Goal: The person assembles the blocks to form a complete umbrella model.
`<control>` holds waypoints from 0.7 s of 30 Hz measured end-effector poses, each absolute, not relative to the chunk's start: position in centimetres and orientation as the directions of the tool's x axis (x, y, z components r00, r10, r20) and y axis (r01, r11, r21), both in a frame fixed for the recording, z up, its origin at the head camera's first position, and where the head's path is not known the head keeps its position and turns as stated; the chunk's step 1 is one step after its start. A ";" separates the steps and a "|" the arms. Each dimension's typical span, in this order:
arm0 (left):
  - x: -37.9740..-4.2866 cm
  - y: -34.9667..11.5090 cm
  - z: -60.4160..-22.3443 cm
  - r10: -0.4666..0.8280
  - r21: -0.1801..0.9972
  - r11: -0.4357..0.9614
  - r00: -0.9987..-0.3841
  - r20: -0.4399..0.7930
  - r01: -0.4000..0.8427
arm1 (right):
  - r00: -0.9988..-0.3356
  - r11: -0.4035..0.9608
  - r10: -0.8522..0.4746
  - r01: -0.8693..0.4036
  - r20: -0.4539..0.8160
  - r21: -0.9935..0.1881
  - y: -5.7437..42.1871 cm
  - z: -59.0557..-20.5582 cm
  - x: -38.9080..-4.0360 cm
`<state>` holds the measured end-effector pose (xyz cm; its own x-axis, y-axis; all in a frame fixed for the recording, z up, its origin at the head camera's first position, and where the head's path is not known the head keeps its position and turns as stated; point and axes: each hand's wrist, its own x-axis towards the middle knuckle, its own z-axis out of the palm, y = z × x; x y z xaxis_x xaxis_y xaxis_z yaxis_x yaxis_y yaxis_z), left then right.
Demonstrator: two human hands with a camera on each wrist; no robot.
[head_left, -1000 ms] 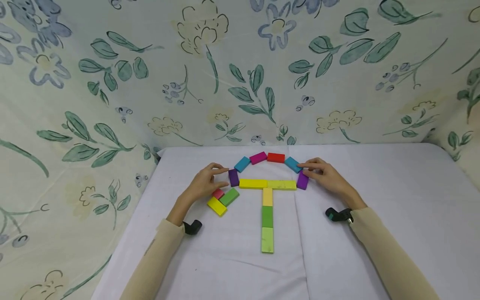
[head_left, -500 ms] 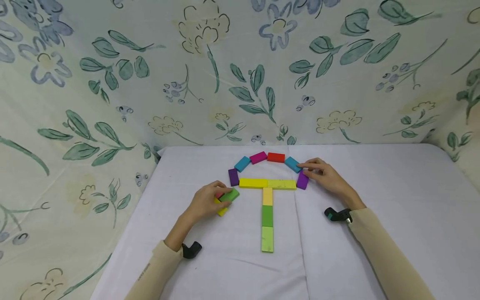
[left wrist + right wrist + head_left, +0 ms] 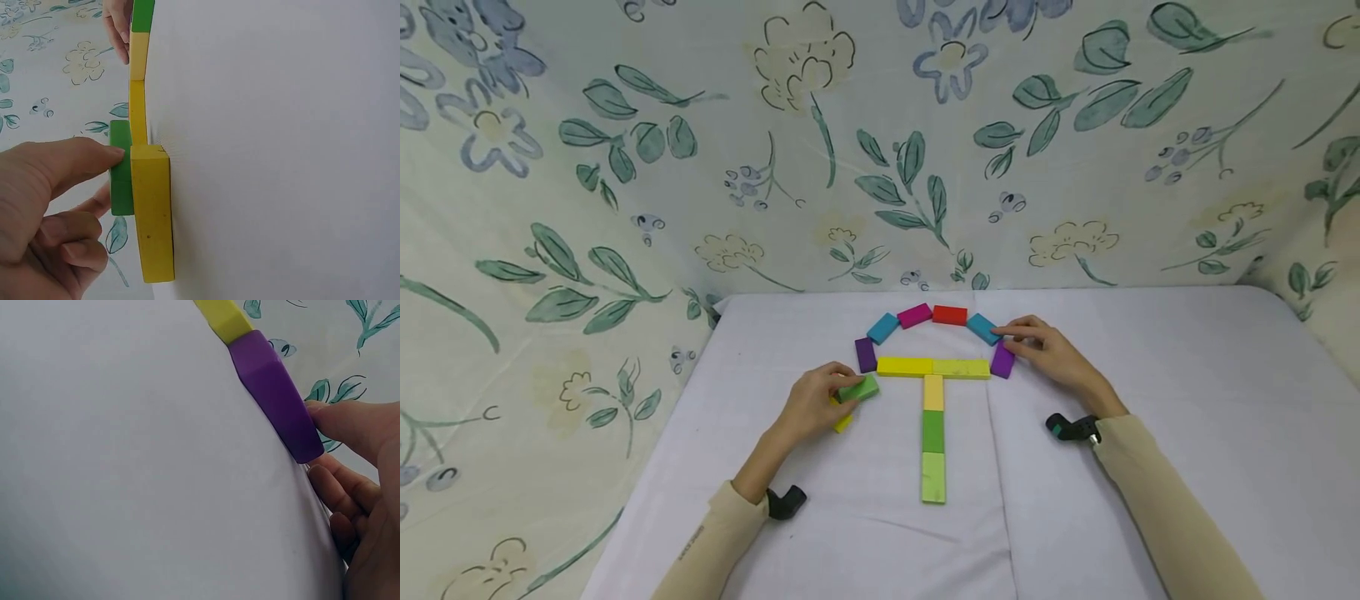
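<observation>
My left hand (image 3: pixel 815 402) pinches a green block (image 3: pixel 860 388) between thumb and fingers. In the left wrist view, the green block (image 3: pixel 122 197) sits behind a yellow block (image 3: pixel 153 219) on the cloth. From the head view that yellow block (image 3: pixel 843 424) is mostly covered by the hand. My right hand (image 3: pixel 1051 354) touches the right end of an arch, at a blue block (image 3: pixel 982 327) and a purple block (image 3: pixel 1002 360). The right wrist view has the thumb against the end of the purple block (image 3: pixel 278 400), fingers beside it.
The arch also has a red block (image 3: pixel 950 316), a magenta block (image 3: pixel 915 316), a blue block (image 3: pixel 883 328) and a dark purple block (image 3: pixel 866 355). Beneath runs a yellow bar (image 3: pixel 905 367), with a stem ending in a light green block (image 3: pixel 934 478). White cloth (image 3: pixel 1187 383) covers the table.
My left hand has come down from the dark purple block to the loose blocks and taken hold of the green one. The small red block there is now hidden. My right hand stays put.
</observation>
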<state>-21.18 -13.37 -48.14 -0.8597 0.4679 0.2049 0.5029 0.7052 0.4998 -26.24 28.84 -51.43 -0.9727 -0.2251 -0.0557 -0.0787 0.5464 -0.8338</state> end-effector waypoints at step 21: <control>-13.4 -11.9 -46.6 0.803 0.710 0.371 -0.590 0.079 0.599 | -0.974 0.555 -0.220 -0.073 -0.062 -0.829 29.0 -51.7 -26.3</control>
<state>-13.36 -11.90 -46.56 -0.5904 0.8032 0.0790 0.5992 0.3706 0.7097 -26.34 28.97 -51.67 -0.9735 -0.2202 -0.0615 -0.0731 0.5550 -0.8286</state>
